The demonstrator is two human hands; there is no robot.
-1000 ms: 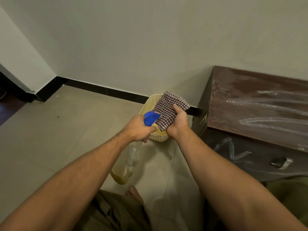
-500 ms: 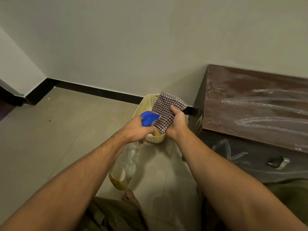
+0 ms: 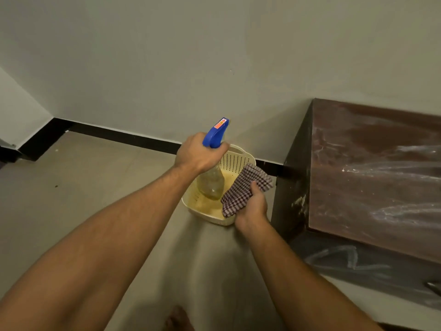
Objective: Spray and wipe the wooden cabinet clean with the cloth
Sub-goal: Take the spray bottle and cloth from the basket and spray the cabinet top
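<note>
My left hand (image 3: 199,155) grips a spray bottle (image 3: 211,181) by its neck; the blue trigger head (image 3: 216,133) points up and away, and the clear body hangs over a cream basket (image 3: 235,158). My right hand (image 3: 251,207) clutches a checked cloth (image 3: 245,189) at the basket's right rim. The dark wooden cabinet (image 3: 372,168) stands to the right, its top streaked with white smears, and white scribbles mark its front.
The perforated cream basket sits on the tiled floor (image 3: 83,187) against the wall's black skirting (image 3: 124,137), just left of the cabinet's side. A metal drawer handle (image 3: 433,286) shows at the lower right. My bare foot (image 3: 177,318) is at the bottom edge.
My left hand swung the bottle up from hanging low near my legs to over the basket. My right hand dropped with the cloth to the basket's rim. The view shifted closer.
</note>
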